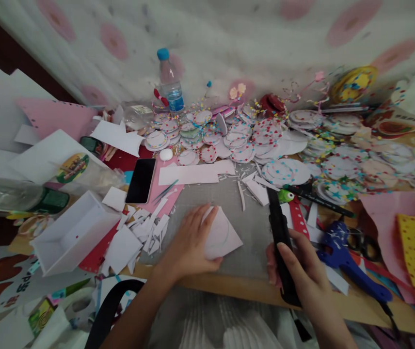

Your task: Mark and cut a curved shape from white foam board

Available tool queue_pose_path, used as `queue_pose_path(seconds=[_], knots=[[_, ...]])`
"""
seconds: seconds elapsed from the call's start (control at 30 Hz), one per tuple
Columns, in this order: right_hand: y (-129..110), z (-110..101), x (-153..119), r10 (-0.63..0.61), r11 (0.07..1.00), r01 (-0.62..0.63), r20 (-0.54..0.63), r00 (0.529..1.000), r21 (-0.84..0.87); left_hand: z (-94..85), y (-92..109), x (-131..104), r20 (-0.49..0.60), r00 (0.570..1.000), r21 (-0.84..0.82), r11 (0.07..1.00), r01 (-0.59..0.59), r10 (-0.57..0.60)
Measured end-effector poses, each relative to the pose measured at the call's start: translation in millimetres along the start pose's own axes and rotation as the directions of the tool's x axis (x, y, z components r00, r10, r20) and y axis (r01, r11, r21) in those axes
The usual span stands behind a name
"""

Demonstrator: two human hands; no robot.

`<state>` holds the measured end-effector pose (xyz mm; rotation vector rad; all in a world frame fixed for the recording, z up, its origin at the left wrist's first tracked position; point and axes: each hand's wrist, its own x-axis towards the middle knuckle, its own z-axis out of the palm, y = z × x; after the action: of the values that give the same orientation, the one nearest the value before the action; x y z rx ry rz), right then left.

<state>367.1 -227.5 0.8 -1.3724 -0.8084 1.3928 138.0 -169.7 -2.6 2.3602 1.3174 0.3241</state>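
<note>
A white piece of card with a faint curved line drawn on it lies on the grey cutting mat in front of me. My left hand holds it from the left, index finger along its upper edge and thumb at the lower one. To the right, my right hand is wrapped round a long black tool, whose exact kind I cannot make out. The tool points away from me, apart from the card. Thin white offcuts lie just beyond on the mat.
Stacks of bead-trimmed white discs crowd the back. On the left are a phone, a white box, paper scraps and a bottle. A blue glue gun and black scissors lie right.
</note>
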Motion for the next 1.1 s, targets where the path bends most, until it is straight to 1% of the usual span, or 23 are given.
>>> queue_pose_path(seconds=[0.1, 0.17, 0.23, 0.33, 0.4, 0.5, 0.6, 0.67, 0.73, 0.8, 0.87, 0.93, 0.97, 1.03, 1.1], knots=[[0, 4, 3, -0.024, 0.999, 0.024, 0.015, 1.0, -0.021, -6.0, -4, -2, 0.06, 0.997, -0.006, 0.999, -0.037, 0.037], [0, 6, 4, -0.067, 0.998, 0.067, 0.035, 0.997, -0.018, -10.2, -11, -3, 0.084, 0.996, 0.028, 1.0, -0.013, 0.011], [-1, 5, 5, -0.103, 0.995, 0.103, 0.041, 0.994, -0.007, -14.6, -20, -6, 0.082, 0.996, 0.075, 0.997, 0.025, -0.032], [-1, 2, 6, -0.105, 0.994, 0.106, 0.025, 0.994, -0.02, -19.5, -32, -13, 0.081, 0.995, 0.107, 0.993, 0.053, -0.062], [1, 1, 7, -0.096, 0.995, 0.096, 0.006, 0.995, -0.036, -20.2, -37, -18, 0.093, 0.993, 0.091, 0.994, 0.058, -0.066], [2, 1, 8, -0.072, 0.997, 0.072, -0.02, 0.997, -0.011, -20.1, -40, -22, 0.099, 0.993, 0.048, 0.997, 0.061, -0.066], [2, 4, 10, -0.038, 0.999, 0.038, -0.031, 0.999, 0.007, -24.2, -41, -23, 0.138, 0.99, -0.047, 0.999, 0.021, -0.014], [1, 7, 10, -0.043, 0.999, 0.043, -0.049, 0.998, -0.006, -29.6, -42, -23, 0.162, 0.986, -0.103, 0.994, -0.022, 0.039], [-2, 8, 11, -0.078, 0.997, 0.077, -0.071, 0.994, -0.017, -34.5, -44, -23, 0.142, 0.988, -0.112, 0.992, -0.053, 0.069], [-5, 7, 10, -0.101, 0.995, 0.099, -0.08, 0.992, -0.023, -36.6, -44, -23, 0.077, 0.996, -0.083, 0.995, -0.046, 0.052], [-12, 4, 8, -0.081, 0.997, 0.081, -0.036, 0.996, 0.006, -34.1, -43, -24, 0.001, 1.0, -0.045, 0.999, 0.011, -0.011], [-22, 1, 6, -0.023, 0.997, 0.019, 0.06, 0.998, 0.069, -26.8, -38, -24, -0.037, 0.998, -0.018, 0.998, 0.056, -0.057], [-27, -1, 5, 0.001, 0.995, -0.012, 0.11, 0.994, 0.102, -21.5, -34, -24, -0.038, 0.998, -0.01, 0.998, 0.057, -0.057], [-36, -2, 4, 0.008, 0.988, -0.036, 0.186, 0.983, 0.151, -9.3, -26, -23, -0.015, 1.0, -0.006, 1.0, 0.025, -0.025], [-40, -2, 6, -0.029, 0.986, -0.008, 0.22, 0.975, 0.164, 2.6, -19, -20, 0.026, 0.999, -0.012, 1.0, -0.021, 0.021]])
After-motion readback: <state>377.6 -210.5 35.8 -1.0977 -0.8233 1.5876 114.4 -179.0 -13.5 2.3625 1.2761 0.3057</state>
